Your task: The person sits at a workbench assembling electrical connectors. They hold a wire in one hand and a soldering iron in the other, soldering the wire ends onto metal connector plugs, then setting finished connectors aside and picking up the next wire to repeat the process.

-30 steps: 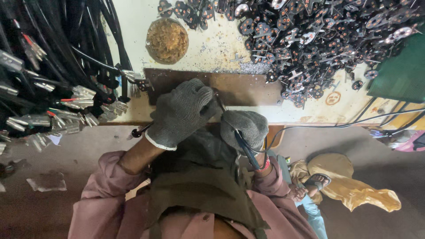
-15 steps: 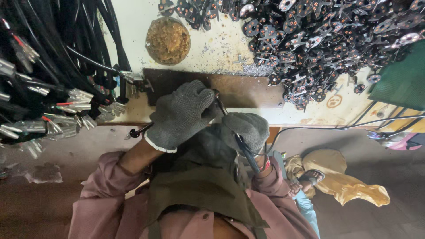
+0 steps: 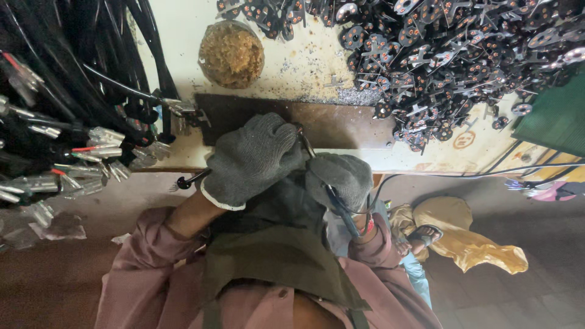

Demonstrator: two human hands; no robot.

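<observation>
Cream, scratched surface (image 3: 183,36) is showing metal filings and stains. Brown floor (image 3: 91,207) is lying below its edge, dusty. Green panel (image 3: 557,122) is sitting at right; yellow cloth (image 3: 481,250) is lying on floor.

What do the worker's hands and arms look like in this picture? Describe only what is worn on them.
Both hands wear grey knitted work gloves: the left hand has a pale cuff edge at the wrist, the right hand a reddish band at its cuff. Both arms are in loose, dusty-pink long sleeves, pushed up on the left forearm. A dark olive apron hangs between them.
</observation>
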